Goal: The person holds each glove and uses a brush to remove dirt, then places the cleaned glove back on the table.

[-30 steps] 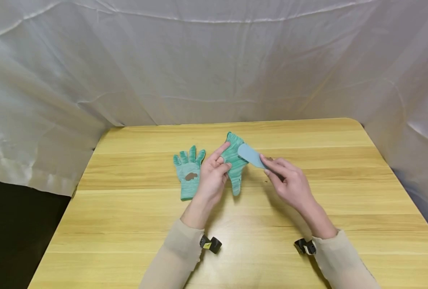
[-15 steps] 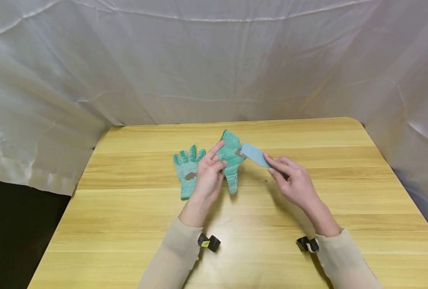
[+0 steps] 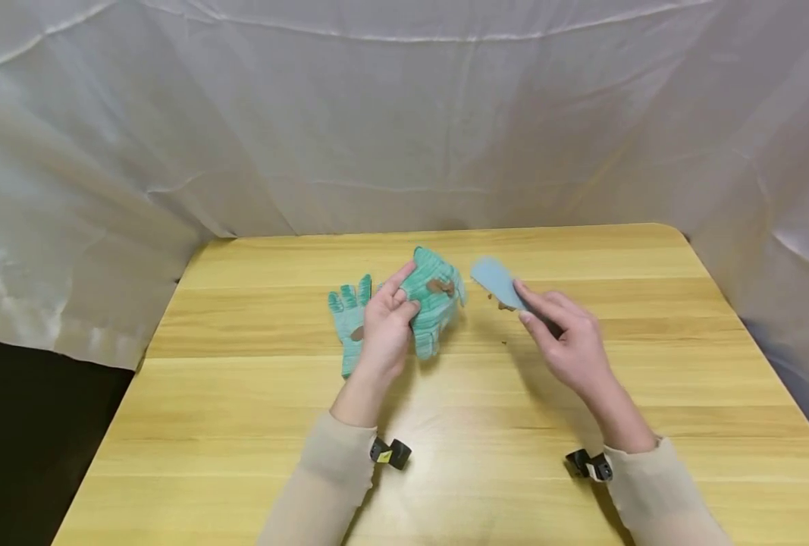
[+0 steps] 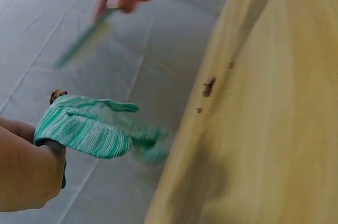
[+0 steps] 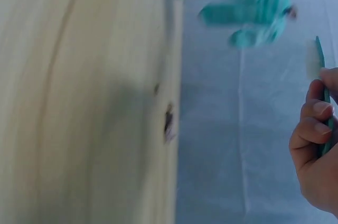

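Note:
My left hand (image 3: 387, 326) pinches a green striped knit glove (image 3: 434, 312) between thumb and fingers, raised over the table with its fingers drooping. A lumpy brown patch of dirt (image 3: 440, 287) sits on it; from the left wrist, this clump (image 4: 57, 95) stands up from the fabric. My right hand (image 3: 571, 341) grips a flat blue-green brush (image 3: 494, 275), held apart from the glove on its right. Pale bristles, blurred, show along the brush (image 4: 84, 44) in the left wrist view. Beneath my left hand, partly hidden, lies a second matching glove (image 3: 354, 350) with a brown patch.
Brown crumbs (image 4: 208, 86) lie on the wooden table (image 3: 486, 425), below the brush. Pale grey cloth (image 3: 404, 136) hangs behind the table's far edge and along both sides.
The brush has drawn right, off the glove it overlapped. My left hand has shifted left and turned the glove, baring its brown patch. Crumbs on the table under the brush now show more.

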Demonstrator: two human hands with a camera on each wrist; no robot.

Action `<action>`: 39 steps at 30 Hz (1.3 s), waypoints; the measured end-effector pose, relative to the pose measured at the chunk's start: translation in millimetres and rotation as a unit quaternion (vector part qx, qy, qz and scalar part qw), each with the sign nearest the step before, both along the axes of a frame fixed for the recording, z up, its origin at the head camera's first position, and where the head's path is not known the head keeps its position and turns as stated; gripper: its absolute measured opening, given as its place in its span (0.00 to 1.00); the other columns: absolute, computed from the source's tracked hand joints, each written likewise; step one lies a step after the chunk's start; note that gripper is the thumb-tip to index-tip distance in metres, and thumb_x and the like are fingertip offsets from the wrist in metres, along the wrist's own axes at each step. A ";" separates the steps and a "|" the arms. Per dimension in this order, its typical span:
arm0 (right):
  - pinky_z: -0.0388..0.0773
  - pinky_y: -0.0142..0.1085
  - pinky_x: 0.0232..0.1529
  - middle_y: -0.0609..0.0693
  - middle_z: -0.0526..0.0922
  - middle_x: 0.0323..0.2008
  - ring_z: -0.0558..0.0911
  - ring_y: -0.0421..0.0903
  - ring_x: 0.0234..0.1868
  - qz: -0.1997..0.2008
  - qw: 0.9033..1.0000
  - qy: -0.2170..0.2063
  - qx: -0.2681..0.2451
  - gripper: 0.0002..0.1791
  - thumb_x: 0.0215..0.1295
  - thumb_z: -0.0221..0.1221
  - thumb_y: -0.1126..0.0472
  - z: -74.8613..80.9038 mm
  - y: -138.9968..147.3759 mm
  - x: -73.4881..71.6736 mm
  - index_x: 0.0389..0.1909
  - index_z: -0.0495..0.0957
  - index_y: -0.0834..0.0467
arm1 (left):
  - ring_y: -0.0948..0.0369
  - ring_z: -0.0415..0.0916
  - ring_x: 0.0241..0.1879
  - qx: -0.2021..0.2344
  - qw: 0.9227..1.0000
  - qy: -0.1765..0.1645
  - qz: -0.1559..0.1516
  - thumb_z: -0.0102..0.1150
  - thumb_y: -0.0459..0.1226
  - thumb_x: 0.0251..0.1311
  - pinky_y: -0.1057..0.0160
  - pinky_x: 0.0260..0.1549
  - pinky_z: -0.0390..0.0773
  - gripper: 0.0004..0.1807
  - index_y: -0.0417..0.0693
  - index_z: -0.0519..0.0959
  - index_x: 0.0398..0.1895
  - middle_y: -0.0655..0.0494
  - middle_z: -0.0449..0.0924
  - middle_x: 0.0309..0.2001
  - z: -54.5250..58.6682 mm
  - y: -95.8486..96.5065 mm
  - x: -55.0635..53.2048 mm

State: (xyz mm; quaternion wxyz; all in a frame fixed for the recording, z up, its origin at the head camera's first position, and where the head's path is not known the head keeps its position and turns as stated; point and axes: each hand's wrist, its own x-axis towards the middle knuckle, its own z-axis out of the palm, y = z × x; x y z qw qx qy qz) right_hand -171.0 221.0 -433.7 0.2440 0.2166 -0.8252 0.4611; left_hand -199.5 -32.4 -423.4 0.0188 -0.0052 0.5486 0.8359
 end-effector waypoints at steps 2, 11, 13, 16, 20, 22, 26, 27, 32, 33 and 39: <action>0.66 0.25 0.22 0.54 0.87 0.38 0.70 0.38 0.24 0.033 0.999 0.003 -0.004 0.27 0.61 0.66 0.78 2.2 -8.3 1.5 0.62 0.81 0.63 | 0.67 0.49 0.23 -0.022 1.000 0.002 -0.015 0.47 0.17 0.63 0.75 0.32 0.64 0.34 0.42 0.71 0.74 0.63 0.51 0.24 -4.0 2.7 1.4; 0.68 0.28 0.25 0.49 0.84 0.35 0.68 0.37 0.25 0.016 0.996 -0.027 0.081 0.25 0.66 0.65 0.73 -5.6 -15.1 1.0 0.64 0.81 0.61 | 0.67 0.46 0.21 -0.024 0.999 0.017 -0.043 0.47 0.18 0.65 0.72 0.21 0.52 0.34 0.47 0.73 0.73 0.63 0.50 0.26 -7.9 4.9 4.7; 0.68 0.28 0.24 0.49 0.83 0.34 0.68 0.37 0.24 0.009 0.996 -0.029 0.089 0.24 0.66 0.65 0.73 -6.2 -11.3 -0.1 0.63 0.81 0.60 | 0.67 0.46 0.21 -0.019 0.999 0.023 -0.042 0.47 0.18 0.65 0.72 0.22 0.52 0.34 0.46 0.73 0.73 0.63 0.49 0.25 -7.8 4.2 4.1; 0.67 0.28 0.23 0.48 0.83 0.33 0.67 0.37 0.23 0.009 0.996 -0.031 0.089 0.24 0.66 0.65 0.73 -6.8 -7.7 -1.9 0.63 0.81 0.60 | 0.67 0.46 0.22 -0.023 0.998 0.027 -0.043 0.47 0.18 0.64 0.72 0.22 0.52 0.34 0.46 0.73 0.73 0.64 0.50 0.24 -8.2 4.0 3.3; 0.66 0.29 0.23 0.48 0.84 0.34 0.67 0.38 0.23 0.015 0.995 -0.043 0.085 0.24 0.68 0.65 0.72 -7.4 -4.0 -3.2 0.64 0.81 0.59 | 0.67 0.46 0.22 -0.026 0.998 0.024 -0.043 0.48 0.17 0.64 0.72 0.22 0.52 0.34 0.44 0.73 0.73 0.64 0.48 0.23 -8.4 3.0 2.3; 0.67 0.29 0.24 0.49 0.84 0.35 0.68 0.38 0.24 0.014 0.995 -0.052 0.089 0.23 0.69 0.64 0.71 -7.5 -0.3 -3.6 0.64 0.81 0.59 | 0.67 0.46 0.22 -0.023 0.999 0.021 -0.038 0.48 0.17 0.63 0.72 0.22 0.53 0.34 0.44 0.73 0.73 0.64 0.48 0.22 -7.9 2.2 1.9; 0.67 0.29 0.23 0.51 0.85 0.36 0.68 0.38 0.23 0.000 0.994 -0.059 0.096 0.23 0.69 0.64 0.71 -8.3 9.2 -4.7 0.64 0.81 0.59 | 0.67 0.46 0.21 -0.002 1.000 0.028 -0.010 0.46 0.16 0.62 0.79 0.31 0.64 0.34 0.41 0.73 0.72 0.63 0.47 0.22 -4.5 -0.8 1.3; 0.67 0.28 0.23 0.51 0.85 0.36 0.67 0.38 0.23 -0.004 0.994 -0.058 0.091 0.23 0.68 0.64 0.71 -8.2 11.3 -5.1 0.64 0.81 0.60 | 0.67 0.45 0.21 0.000 1.000 0.031 -0.006 0.46 0.16 0.62 0.79 0.32 0.64 0.34 0.41 0.73 0.72 0.63 0.47 0.22 -3.3 -1.5 1.3; 0.64 0.25 0.22 0.49 0.83 0.32 0.67 0.37 0.23 -0.004 0.998 -0.038 0.048 0.25 0.65 0.65 0.75 -4.0 13.0 -4.3 0.63 0.81 0.61 | 0.66 0.44 0.21 -0.015 0.999 0.029 -0.016 0.47 0.17 0.64 0.76 0.26 0.58 0.34 0.43 0.73 0.73 0.63 0.47 0.24 -1.2 -0.3 1.1; 0.64 0.25 0.22 0.49 0.83 0.32 0.66 0.37 0.23 0.001 0.999 -0.029 0.041 0.25 0.64 0.66 0.76 -2.8 11.2 -3.5 0.63 0.82 0.61 | 0.66 0.44 0.21 -0.020 0.999 0.027 -0.020 0.47 0.17 0.64 0.73 0.23 0.54 0.33 0.43 0.73 0.73 0.63 0.47 0.24 -1.7 0.5 1.1; 0.65 0.25 0.23 0.51 0.86 0.36 0.67 0.36 0.23 0.058 0.997 0.021 0.035 0.26 0.61 0.66 0.78 3.7 -5.2 1.6 0.61 0.82 0.64 | 0.66 0.44 0.19 -0.061 0.997 0.020 -0.034 0.47 0.18 0.65 0.71 0.20 0.51 0.34 0.47 0.74 0.73 0.62 0.47 0.25 -5.8 8.6 4.2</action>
